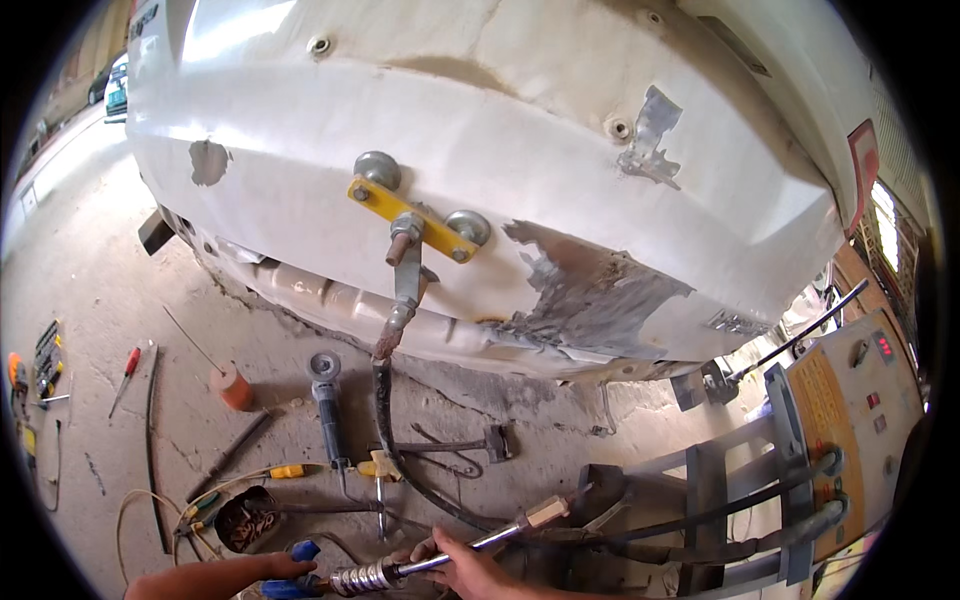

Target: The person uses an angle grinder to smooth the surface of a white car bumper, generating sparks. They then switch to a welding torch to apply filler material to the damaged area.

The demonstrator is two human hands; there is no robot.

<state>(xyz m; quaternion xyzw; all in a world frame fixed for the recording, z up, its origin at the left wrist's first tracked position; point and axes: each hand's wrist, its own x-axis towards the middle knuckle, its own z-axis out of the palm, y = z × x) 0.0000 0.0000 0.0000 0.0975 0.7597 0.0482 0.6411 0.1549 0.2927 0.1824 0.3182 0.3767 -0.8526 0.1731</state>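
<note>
My left hand (pixel 280 568) is at the lower edge, closed on a blue handle (pixel 304 555) at the rear of a long metal tool. My right hand (pixel 455 560) grips that tool's steel shaft (pixel 485 542), between a coiled spring (pixel 365 576) and a pale squared tip (pixel 547 512). Above, a yellow bracket (pixel 440 236) with metal discs rests against a dented white vehicle panel (pixel 260 100), joined by a clamp (pixel 408 280) to a black cable (pixel 382 420). Bare metal (pixel 600 290) shows through the panel's paint.
An angle grinder (pixel 330 420), a hammer (pixel 497 443), a red screwdriver (pixel 126 380), an orange weighted wire (pixel 232 386), a tin of small parts (pixel 250 520) and cords lie on the concrete floor (pixel 70 240). A wheeled welding machine (pixel 850 420) with thick cables stands at the right.
</note>
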